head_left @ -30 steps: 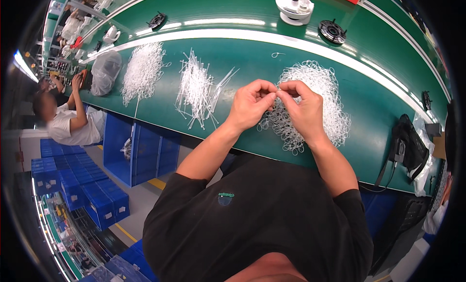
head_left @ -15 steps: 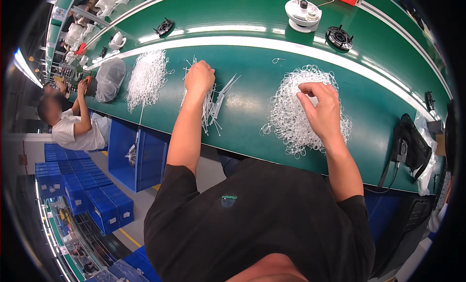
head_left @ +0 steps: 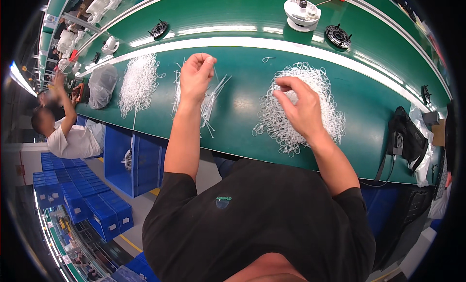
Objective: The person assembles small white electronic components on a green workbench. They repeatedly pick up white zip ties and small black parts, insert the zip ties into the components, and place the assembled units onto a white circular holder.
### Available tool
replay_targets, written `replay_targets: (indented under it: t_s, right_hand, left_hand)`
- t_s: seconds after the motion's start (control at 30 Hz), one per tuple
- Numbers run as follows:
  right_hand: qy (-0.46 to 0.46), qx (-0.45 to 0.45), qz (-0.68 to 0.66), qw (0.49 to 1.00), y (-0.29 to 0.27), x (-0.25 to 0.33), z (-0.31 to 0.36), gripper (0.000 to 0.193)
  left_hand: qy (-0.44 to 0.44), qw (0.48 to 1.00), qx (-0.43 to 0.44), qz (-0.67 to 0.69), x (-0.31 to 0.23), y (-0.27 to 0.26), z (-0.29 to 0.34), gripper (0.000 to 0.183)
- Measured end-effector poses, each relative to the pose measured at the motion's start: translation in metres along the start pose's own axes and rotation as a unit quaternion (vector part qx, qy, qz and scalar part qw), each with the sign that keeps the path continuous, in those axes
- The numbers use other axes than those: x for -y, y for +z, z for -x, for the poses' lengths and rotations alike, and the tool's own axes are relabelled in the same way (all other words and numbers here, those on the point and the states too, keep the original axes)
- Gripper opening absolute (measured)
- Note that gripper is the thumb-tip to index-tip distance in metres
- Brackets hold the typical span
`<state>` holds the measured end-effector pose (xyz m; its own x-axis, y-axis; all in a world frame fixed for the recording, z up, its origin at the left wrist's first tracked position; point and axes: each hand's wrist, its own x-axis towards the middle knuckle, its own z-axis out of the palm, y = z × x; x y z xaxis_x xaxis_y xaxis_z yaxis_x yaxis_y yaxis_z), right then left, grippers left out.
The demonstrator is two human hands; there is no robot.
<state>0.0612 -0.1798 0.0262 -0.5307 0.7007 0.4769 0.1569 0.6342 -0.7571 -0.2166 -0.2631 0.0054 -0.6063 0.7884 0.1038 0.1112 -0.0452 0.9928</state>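
Note:
My left hand (head_left: 196, 79) is raised over a loose bunch of straight white cable ties (head_left: 209, 107). Thumb and forefinger are pinched together, and a thin white cable tie seems to hang from the fingertips. My right hand (head_left: 302, 105) hovers above a large heap of white cable ties closed into loops (head_left: 318, 80). Its thumb and curved fingers are apart, with nothing visible between them. One looped tie (head_left: 266, 59) lies alone beyond the heap. Farther left is a second pile of white ties (head_left: 139, 83).
A clear plastic bag (head_left: 103, 85) stands at the left of the green table. On the conveyor belt beyond are a white round device (head_left: 301, 15) and black ring-shaped parts (head_left: 338, 36). A black bag (head_left: 405, 139) lies at right. A person (head_left: 68, 129) sits at left, near blue crates (head_left: 119, 158).
My left hand has lifted from the straight ties and turned, so its pinched fingertips now show. My right hand has shifted slightly left over the looped heap. The seated person's arm has risen.

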Motion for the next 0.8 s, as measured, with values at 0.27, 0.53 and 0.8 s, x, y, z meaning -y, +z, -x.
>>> replay_targets:
  t_s: [0.27, 0.53, 0.8]
  right_hand:
    - [0.095, 0.069, -0.179, 0.977, 0.024, 0.017, 0.004, 0.018]
    - [0.068, -0.071, -0.214, 0.972, 0.018, 0.020, 0.001, 0.009]
    - [0.020, -0.030, -0.117, 0.992, 0.015, 0.018, 0.003, 0.006]
  left_hand:
    - [-0.045, 0.937, 0.143, 0.315, -0.023, 0.066, 0.056, 0.010]
    - [-0.073, 0.938, 0.163, 0.297, -0.012, 0.088, 0.078, 0.013]
    - [-0.052, 0.943, 0.117, 0.306, -0.013, 0.094, 0.078, 0.013]
